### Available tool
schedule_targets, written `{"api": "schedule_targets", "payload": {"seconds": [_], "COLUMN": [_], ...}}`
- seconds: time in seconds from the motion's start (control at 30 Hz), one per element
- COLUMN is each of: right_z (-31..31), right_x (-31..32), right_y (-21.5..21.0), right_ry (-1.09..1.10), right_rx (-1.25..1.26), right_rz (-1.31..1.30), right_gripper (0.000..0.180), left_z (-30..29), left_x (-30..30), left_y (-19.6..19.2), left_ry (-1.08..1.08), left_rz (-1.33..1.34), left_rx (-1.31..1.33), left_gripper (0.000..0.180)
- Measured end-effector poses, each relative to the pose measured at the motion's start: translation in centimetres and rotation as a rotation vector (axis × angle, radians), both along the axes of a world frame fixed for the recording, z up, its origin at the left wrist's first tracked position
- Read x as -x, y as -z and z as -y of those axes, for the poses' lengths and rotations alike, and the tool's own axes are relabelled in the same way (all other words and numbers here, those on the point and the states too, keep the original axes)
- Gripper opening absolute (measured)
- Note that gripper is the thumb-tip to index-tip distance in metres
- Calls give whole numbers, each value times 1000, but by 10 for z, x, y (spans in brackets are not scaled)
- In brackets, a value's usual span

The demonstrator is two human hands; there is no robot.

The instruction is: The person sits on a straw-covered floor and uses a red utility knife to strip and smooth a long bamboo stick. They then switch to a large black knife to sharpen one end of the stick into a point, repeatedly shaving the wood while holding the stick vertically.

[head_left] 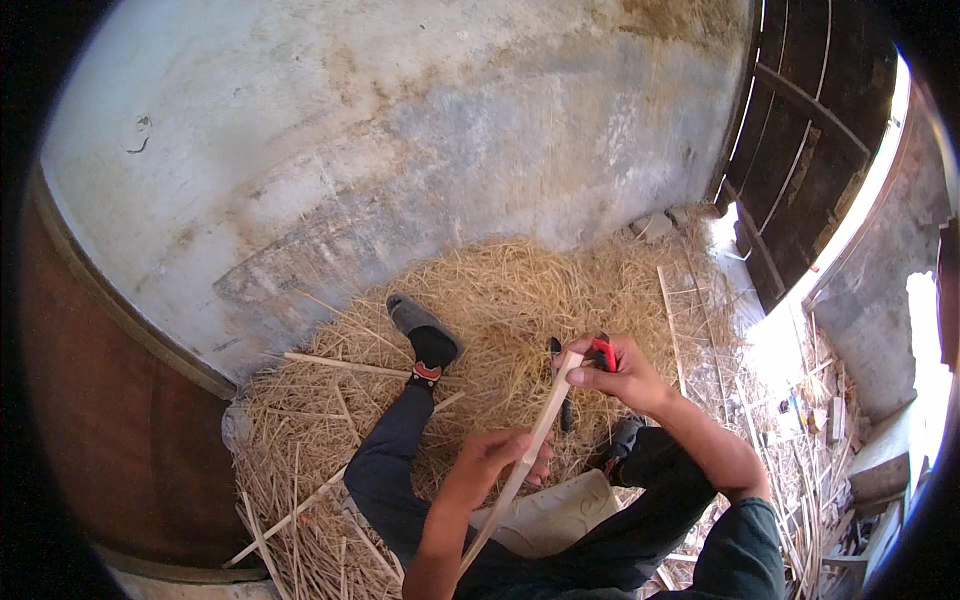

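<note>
A long, pale, squared wooden strip (541, 432) runs slantwise from my lap up to my right hand. My left hand (490, 462) is closed around its middle, thumb on the near side and fingertips showing beyond it. Up at the far end, my right hand (622, 375) pinches the strip between thumb and fingers. Tucked in the same hand is a red and black tool (604, 353); its kind cannot be made out. Behind the strip, a slim black object (566, 415) shows against the straw, partly hidden.
Loose straw (510, 290) covers the floor around my legs, with thin wooden sticks (300, 515) scattered on it. A pale, patterned object (560, 512) lies between my knees. A stained wall (420, 150) rises ahead; a dark plank door (805, 130) stands at right.
</note>
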State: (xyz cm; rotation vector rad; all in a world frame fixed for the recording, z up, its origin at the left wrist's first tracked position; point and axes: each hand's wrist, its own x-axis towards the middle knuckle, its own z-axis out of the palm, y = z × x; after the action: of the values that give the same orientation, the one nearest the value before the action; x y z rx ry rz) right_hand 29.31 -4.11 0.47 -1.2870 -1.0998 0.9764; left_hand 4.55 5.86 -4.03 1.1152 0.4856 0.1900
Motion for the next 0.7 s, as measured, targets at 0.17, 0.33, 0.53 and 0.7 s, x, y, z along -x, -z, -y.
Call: {"api": "schedule_targets", "payload": {"seconds": [0.17, 0.33, 0.53, 0.7], "right_z": [5, 7, 5, 7], "right_x": [5, 2, 4, 4], "right_y": [-16, -18, -15, -21], "right_ry": [-43, -76, -54, -21], "right_rx": [17, 54, 5, 42], "right_rz": [3, 40, -3, 50], "right_gripper": [27, 26, 27, 27], "left_z": [-11, -12, -14, -5], "left_x": [1, 4, 3, 5], "left_y": [19, 37, 48, 57], "left_ry": [96, 123, 179, 104], "left_rz": [93, 112, 151, 138], "left_rx": [199, 304, 374, 428], "left_gripper": [47, 49, 52, 67]}}
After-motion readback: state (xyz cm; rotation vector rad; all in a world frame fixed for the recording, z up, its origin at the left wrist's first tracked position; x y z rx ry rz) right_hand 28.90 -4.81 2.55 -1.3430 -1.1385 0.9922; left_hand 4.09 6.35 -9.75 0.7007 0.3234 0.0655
